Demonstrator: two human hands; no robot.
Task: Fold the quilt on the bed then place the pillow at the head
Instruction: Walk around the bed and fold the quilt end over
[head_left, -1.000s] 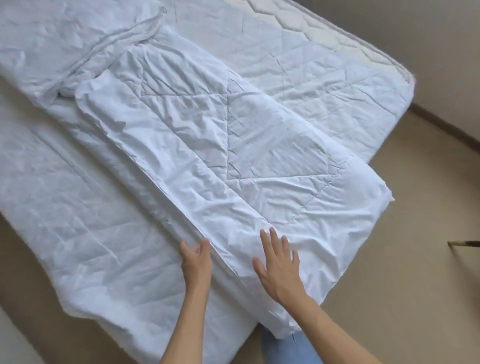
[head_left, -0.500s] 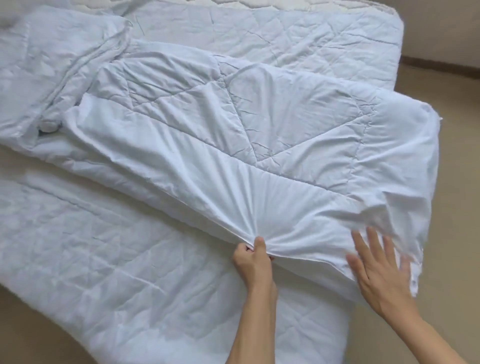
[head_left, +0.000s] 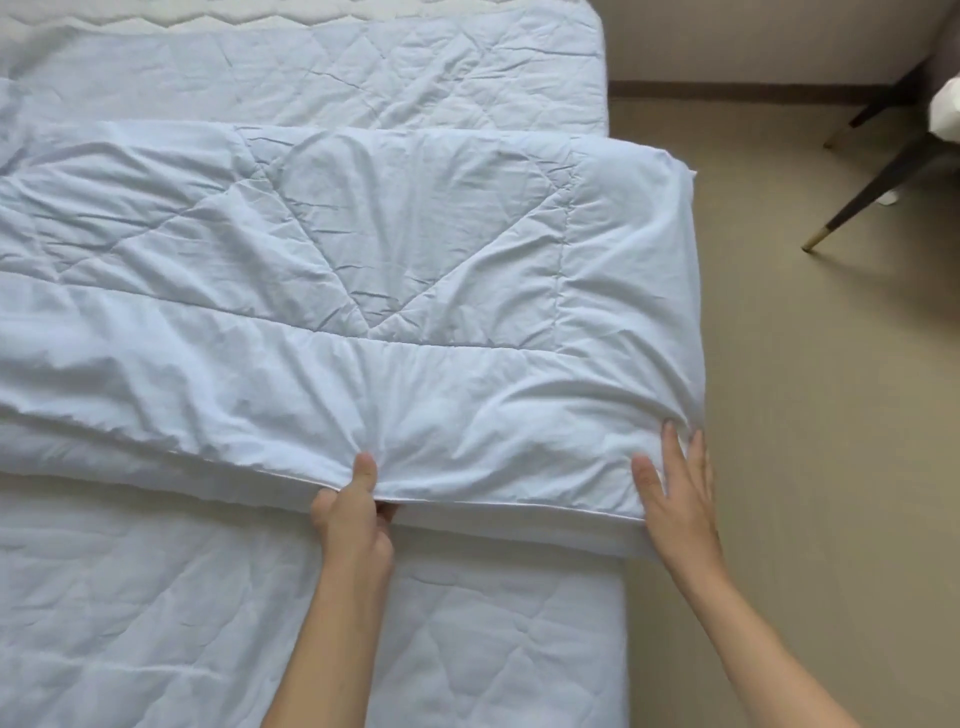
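Observation:
A white quilt (head_left: 395, 291) lies folded into a long band across the bed (head_left: 156, 623), and its right end hangs slightly past the mattress edge. My left hand (head_left: 353, 519) pinches the near edge of the quilt's top layer, thumb on top. My right hand (head_left: 675, 493) rests at the quilt's near right corner, fingers spread against the fabric; whether it grips is unclear. No pillow is clearly in view.
Beige floor (head_left: 810, 467) runs along the right of the bed. A chair's dark legs with gold tips (head_left: 852, 202) stand at the upper right, with something white (head_left: 945, 119) on the seat. A wall and baseboard (head_left: 727, 88) lie beyond.
The view has swung so the quilt band now lies level. My left hand went from lying open beside the edge to pinching it. My right hand slid to the right corner.

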